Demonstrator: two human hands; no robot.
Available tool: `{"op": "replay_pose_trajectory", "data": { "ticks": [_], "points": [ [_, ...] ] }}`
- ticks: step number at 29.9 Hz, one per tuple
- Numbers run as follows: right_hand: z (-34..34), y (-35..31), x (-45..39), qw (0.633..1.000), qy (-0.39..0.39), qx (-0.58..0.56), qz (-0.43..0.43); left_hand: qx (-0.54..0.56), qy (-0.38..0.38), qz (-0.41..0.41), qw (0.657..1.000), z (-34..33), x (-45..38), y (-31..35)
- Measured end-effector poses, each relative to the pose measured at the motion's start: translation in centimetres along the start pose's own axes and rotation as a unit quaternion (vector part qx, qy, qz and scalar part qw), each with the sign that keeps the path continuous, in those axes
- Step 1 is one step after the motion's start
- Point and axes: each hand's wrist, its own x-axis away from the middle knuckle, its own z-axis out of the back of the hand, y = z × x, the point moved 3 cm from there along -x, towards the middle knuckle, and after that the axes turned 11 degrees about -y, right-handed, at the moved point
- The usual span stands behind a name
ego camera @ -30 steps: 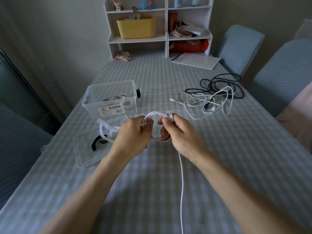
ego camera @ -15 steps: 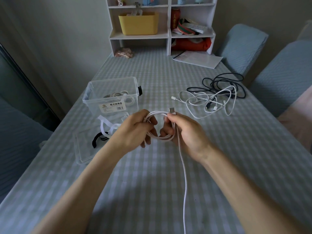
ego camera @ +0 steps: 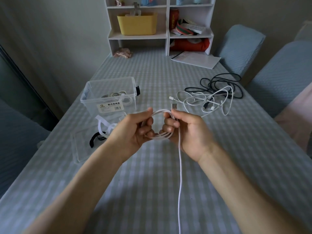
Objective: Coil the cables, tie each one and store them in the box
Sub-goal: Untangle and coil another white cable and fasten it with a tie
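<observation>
Both hands hold a partly coiled white USB cable (ego camera: 160, 136) above the table. My left hand (ego camera: 133, 130) grips the coil's left side. My right hand (ego camera: 189, 130) pinches the right side, with the USB plug (ego camera: 174, 106) sticking up beside its thumb. The cable's loose tail (ego camera: 180, 174) hangs down toward me and leaves the frame. A clear plastic box (ego camera: 109, 98) stands to the left behind my hands, with coiled cables inside. White and black ties (ego camera: 103, 130) lie on the box's lid (ego camera: 81, 149) in front of it.
A tangle of loose white cables (ego camera: 206, 102) and a black cable (ego camera: 224, 85) lies at the right of the checked table (ego camera: 152, 183). A white shelf unit (ego camera: 160, 36) and papers (ego camera: 195, 59) stand at the far end. Blue covered chairs (ego camera: 278, 78) flank the right side.
My hands have drawn slightly apart and the coil has opened wider, hanging lower. The camera has tilted, so the table contents sit a little lower in view.
</observation>
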Motion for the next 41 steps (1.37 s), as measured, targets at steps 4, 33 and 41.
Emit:
{"op": "replay_pose_trajectory", "data": {
  "ticks": [4, 33, 41],
  "points": [
    [0.3, -0.2, 0.1, 0.996, 0.014, 0.086, -0.027, -0.030, 0.007, -0.010, 0.999, 0.3, 0.0, 0.1],
    [-0.2, 1.2, 0.1, 0.978, 0.004, 0.201, -0.050, -0.078, 0.056, -0.065, 0.993, 0.3, 0.1, 0.2],
    [-0.6, 1.1, 0.1, 0.984, -0.052, 0.170, -0.032, -0.022, 0.114, -0.134, 0.984, 0.9, 0.4, 0.8]
  ]
}}
